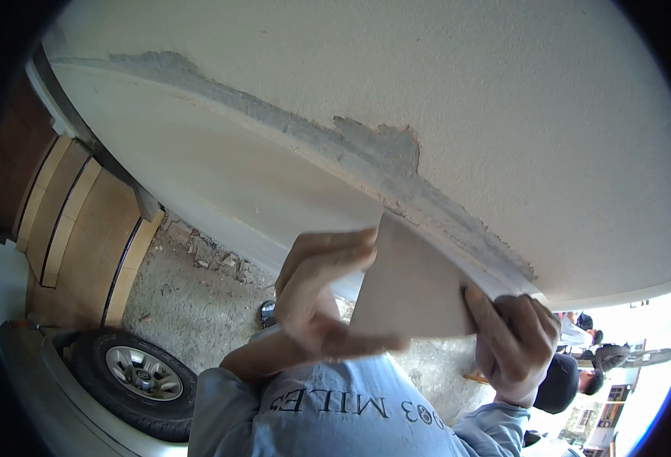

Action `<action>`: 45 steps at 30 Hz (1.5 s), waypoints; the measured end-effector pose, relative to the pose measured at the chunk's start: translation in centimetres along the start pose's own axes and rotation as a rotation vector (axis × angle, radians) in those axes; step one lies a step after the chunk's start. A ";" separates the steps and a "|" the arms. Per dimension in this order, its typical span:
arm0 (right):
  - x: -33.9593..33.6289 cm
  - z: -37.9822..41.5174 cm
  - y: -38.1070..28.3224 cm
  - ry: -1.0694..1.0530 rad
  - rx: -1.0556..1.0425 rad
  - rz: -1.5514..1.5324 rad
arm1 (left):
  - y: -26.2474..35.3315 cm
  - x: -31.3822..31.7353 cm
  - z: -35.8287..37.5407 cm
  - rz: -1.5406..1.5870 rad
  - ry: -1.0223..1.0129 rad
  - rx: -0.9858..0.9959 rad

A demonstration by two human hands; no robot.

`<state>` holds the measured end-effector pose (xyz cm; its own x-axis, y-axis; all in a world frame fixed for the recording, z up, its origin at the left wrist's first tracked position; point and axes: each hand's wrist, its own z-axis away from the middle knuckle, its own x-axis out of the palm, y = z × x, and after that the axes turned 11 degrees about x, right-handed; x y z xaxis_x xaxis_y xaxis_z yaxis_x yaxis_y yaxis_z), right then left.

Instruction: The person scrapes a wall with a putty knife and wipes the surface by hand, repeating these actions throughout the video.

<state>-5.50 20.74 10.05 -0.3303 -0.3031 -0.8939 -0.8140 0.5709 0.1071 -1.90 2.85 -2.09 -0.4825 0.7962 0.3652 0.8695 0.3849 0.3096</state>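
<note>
A flat, pale, four-sided sheet (415, 286) is held up below the wall's patched edge. My right hand (520, 343) grips its lower right corner, with the thumb on the near face. At the sheet's left side is my left hand (324, 293), blurred, with thumb and fingers spread apart around the lower left corner; firm contact there cannot be made out. Above runs a pale wall or ceiling surface (503, 114) with a rough grey strip (381, 152) of bare or patched plaster along its edge.
A vehicle wheel (145, 373) stands at lower left, below tiled steps (95, 228). Rubble (225, 263) lies along the wall's foot on the concrete floor (190, 305). At right, a person in a dark cap (556, 383) and other people are near.
</note>
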 end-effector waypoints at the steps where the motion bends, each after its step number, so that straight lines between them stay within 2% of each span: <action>1: 0.0 0.0 0.0 0.003 -0.021 -0.023 | 0.4 0.2 0.0 0.020 0.047 0.034; 3: 0.3 0.5 0.5 0.092 -0.122 -0.058 | 1.6 0.8 0.2 0.057 0.138 0.102; 5: -0.5 0.9 0.7 0.021 -0.168 -0.058 | 2.1 0.2 0.6 0.065 0.104 0.122; 6: -0.8 0.6 1.0 -0.043 -0.253 -0.160 | 2.2 0.0 0.8 0.069 0.086 0.134; 12: -1.2 1.1 1.7 -0.061 -0.260 -0.085 | 2.5 0.6 1.2 0.028 0.060 0.065; 16: -0.3 1.3 1.4 -0.001 -0.183 -0.092 | 2.4 0.5 0.8 -0.035 -0.022 0.040; 20: -0.5 1.6 1.1 -0.045 -0.024 -0.007 | 1.0 0.2 1.3 0.022 -0.080 0.018; 23: -0.3 1.5 0.9 -0.056 -0.026 0.041 | 0.4 0.0 0.7 -0.047 -0.135 0.035; 24: -0.3 1.5 0.9 -0.046 -0.030 0.040 | 0.6 0.3 0.9 -0.056 -0.077 0.004; 30: -0.4 0.9 0.5 -0.066 0.072 0.052 | 0.1 0.1 0.2 -0.136 -0.147 -0.017; 39: 0.3 1.2 0.6 0.000 0.054 0.036 | 0.0 0.0 0.4 -0.103 -0.147 -0.054; 45: 0.1 0.8 0.9 -0.047 0.096 0.027 | 0.0 0.4 0.7 -0.100 -0.130 -0.042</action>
<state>-5.90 21.84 9.71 -0.3267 -0.2518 -0.9110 -0.7549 0.6494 0.0913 -2.01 3.50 -2.51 -0.5463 0.8097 0.2144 0.8111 0.4476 0.3764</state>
